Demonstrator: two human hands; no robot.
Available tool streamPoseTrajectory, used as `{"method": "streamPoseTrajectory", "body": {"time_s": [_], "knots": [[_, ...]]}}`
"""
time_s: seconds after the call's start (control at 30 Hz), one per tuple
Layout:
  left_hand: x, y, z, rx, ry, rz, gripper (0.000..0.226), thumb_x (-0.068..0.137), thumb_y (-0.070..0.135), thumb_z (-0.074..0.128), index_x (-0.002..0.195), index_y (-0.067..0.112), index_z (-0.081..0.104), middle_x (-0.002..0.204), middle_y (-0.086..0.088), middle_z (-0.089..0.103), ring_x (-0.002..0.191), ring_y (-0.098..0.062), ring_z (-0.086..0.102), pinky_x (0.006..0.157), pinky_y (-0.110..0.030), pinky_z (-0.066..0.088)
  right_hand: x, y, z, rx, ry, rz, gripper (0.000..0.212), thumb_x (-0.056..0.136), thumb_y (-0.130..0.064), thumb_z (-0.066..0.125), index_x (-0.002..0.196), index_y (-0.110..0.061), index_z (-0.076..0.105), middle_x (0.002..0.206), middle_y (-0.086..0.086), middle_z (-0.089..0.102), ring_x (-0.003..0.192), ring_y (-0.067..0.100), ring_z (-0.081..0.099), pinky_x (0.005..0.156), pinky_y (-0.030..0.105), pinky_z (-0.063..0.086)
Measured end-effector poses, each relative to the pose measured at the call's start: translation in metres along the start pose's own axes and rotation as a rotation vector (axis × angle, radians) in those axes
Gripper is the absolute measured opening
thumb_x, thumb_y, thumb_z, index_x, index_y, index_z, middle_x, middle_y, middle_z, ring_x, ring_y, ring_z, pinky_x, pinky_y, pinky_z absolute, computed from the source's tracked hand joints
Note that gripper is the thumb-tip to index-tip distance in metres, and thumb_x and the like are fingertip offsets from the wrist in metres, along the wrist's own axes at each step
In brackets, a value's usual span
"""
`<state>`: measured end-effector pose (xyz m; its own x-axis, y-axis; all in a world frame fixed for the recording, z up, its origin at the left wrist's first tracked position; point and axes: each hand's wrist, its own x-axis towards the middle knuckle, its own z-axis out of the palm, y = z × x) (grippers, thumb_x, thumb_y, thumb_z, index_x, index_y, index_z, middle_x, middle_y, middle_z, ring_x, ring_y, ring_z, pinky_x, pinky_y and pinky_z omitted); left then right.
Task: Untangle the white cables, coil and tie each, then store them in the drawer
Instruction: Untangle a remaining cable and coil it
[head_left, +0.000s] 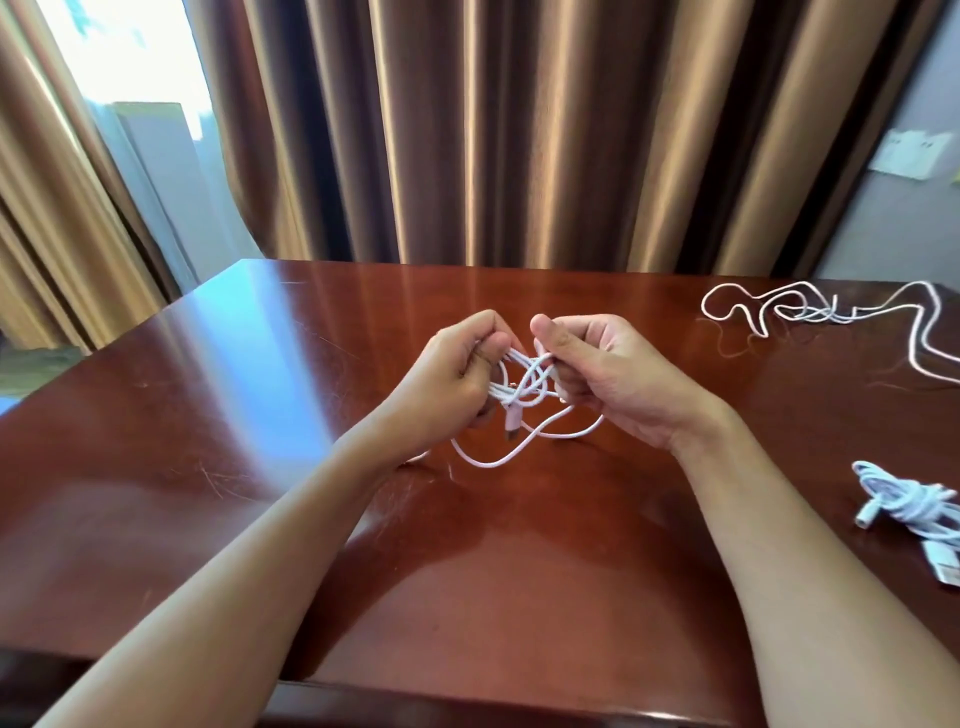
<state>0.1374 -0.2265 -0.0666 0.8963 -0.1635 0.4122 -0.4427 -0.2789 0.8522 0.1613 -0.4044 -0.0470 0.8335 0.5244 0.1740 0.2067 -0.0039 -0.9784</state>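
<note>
Nearest thing is the front edge of a dark reddish wooden desk (156, 415), super glossy top, fine scratches all over and window light glaring off its left half. Two bare forearms come in from the bottom corners and meet around the centre of the frame.

Left hand (457, 374) has its fingers curled tight round one side of a tangled white cable (524, 395); right hand (608, 374) is doing the same on the other side, thumb up top and fingers wrapped around the strands. So both grips are closed on the cable, holding the knotty part just above the desk. The bundle runs roughly left-right between the hands, with a loose loop sagging toward the bottom of the frame and touching the wood. A connector end (511, 422) hangs out of the knot pointing down.

Lower right edge of the frame: a coiled white cable (906, 501) lying on the desk, wound into a bundle, its plug ends poking toward the bottom right. Further back, upper right of the desktop, a loose white cable (831, 312) sprawls in squiggles, long axis mostly left-right before it trails off the right edge.

Behind the desk hang brown-gold curtains (519, 130), bright window (130, 67) in the upper left, and a white wall socket plate (906, 155) on the grey wall at far right.
</note>
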Motion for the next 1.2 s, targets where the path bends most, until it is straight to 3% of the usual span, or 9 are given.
{"method": "streamPoseTrajectory", "body": {"time_s": [0.17, 0.33, 0.57, 0.67, 0.8, 0.87, 0.97, 1.03, 1.2], "knots": [[-0.001, -0.005, 0.002, 0.079, -0.122, -0.04, 0.018, 0.107, 0.009, 0.038, 0.095, 0.001, 0.048, 0.059, -0.028, 0.057, 0.035, -0.022, 0.046, 0.038, -0.022, 0.034, 0.0, 0.001, -0.002, -0.099, 0.029, -0.054, 0.027, 0.084, -0.041, 0.069, 0.09, -0.015, 0.072, 0.071, -0.001, 0.068, 0.065, 0.009, 0.059, 0.063, 0.028, 0.046], [-0.003, 0.002, 0.002, -0.064, -0.117, -0.046, 0.021, 0.109, 0.011, 0.033, 0.089, 0.01, 0.04, 0.056, -0.028, 0.05, 0.032, -0.016, 0.036, 0.038, -0.019, 0.03, 0.002, 0.004, -0.005, -0.021, 0.04, -0.117, 0.017, 0.084, -0.032, 0.071, 0.094, -0.018, 0.072, 0.082, -0.001, 0.07, 0.075, 0.01, 0.065, 0.067, 0.024, 0.051], [-0.009, 0.013, 0.004, -0.318, -0.183, -0.034, 0.021, 0.109, 0.013, 0.03, 0.091, 0.008, 0.037, 0.052, 0.001, 0.039, 0.039, -0.008, 0.025, 0.04, -0.018, 0.021, 0.007, 0.007, -0.003, 0.238, 0.092, -0.113, 0.012, 0.079, -0.022, 0.074, 0.088, -0.014, 0.075, 0.079, 0.003, 0.073, 0.073, 0.013, 0.068, 0.071, 0.024, 0.055], [-0.009, 0.016, 0.009, -0.466, -0.068, -0.087, 0.022, 0.109, 0.016, 0.028, 0.09, 0.008, 0.037, 0.051, 0.004, 0.033, 0.038, -0.005, 0.022, 0.04, -0.015, 0.019, 0.013, 0.014, 0.004, 0.287, 0.244, -0.168, 0.012, 0.078, -0.021, 0.077, 0.086, -0.013, 0.077, 0.082, 0.006, 0.076, 0.077, 0.016, 0.068, 0.073, 0.024, 0.053], [-0.004, 0.017, 0.021, -0.515, 0.235, -0.13, 0.024, 0.11, 0.017, 0.03, 0.088, 0.01, 0.036, 0.05, 0.004, 0.035, 0.035, -0.004, 0.026, 0.035, -0.013, 0.024, 0.022, 0.027, 0.025, -0.033, 0.395, -0.26, 0.004, 0.089, -0.014, 0.074, 0.085, -0.016, 0.076, 0.079, 0.004, 0.076, 0.07, 0.018, 0.071, 0.065, 0.034, 0.058], [0.001, 0.009, 0.022, -0.392, 0.388, -0.13, 0.024, 0.11, 0.018, 0.033, 0.088, 0.012, 0.038, 0.049, 0.004, 0.041, 0.034, -0.006, 0.032, 0.034, -0.017, 0.026, 0.024, 0.035, 0.035, -0.192, 0.39, -0.278, 0.011, 0.086, -0.015, 0.067, 0.083, -0.019, 0.076, 0.075, 0.001, 0.076, 0.068, 0.022, 0.072, 0.065, 0.045, 0.06], [0.005, -0.008, 0.016, -0.117, 0.591, -0.102, 0.019, 0.105, 0.026, 0.042, 0.087, 0.021, 0.045, 0.067, -0.006, 0.057, 0.05, -0.016, 0.051, 0.045, -0.034, 0.04, 0.02, 0.038, 0.043, -0.443, 0.337, -0.316, 0.021, 0.087, -0.009, 0.058, 0.09, -0.016, 0.078, 0.074, -0.001, 0.075, 0.066, 0.003, 0.061, 0.063, 0.032, 0.053], [0.006, -0.011, 0.011, -0.017, 0.676, -0.093, 0.015, 0.1, 0.028, 0.044, 0.085, 0.025, 0.046, 0.078, -0.005, 0.065, 0.067, -0.024, 0.063, 0.06, -0.048, 0.05, 0.015, 0.036, 0.047, -0.516, 0.255, -0.312, 0.021, 0.093, -0.01, 0.057, 0.094, -0.015, 0.078, 0.072, 0.004, 0.072, 0.062, 0.011, 0.056, 0.063, 0.037, 0.051], [0.004, -0.004, 0.008, 0.134, 0.727, -0.009, 0.014, 0.103, 0.009, 0.045, 0.091, 0.014, 0.048, 0.072, 0.016, 0.057, 0.068, 0.002, 0.06, 0.073, -0.037, 0.051, 0.014, 0.032, 0.051, -0.51, 0.176, -0.239, 0.018, 0.091, -0.01, 0.058, 0.088, -0.011, 0.075, 0.069, 0.0, 0.072, 0.064, 0.011, 0.068, 0.066, 0.04, 0.058]]}}
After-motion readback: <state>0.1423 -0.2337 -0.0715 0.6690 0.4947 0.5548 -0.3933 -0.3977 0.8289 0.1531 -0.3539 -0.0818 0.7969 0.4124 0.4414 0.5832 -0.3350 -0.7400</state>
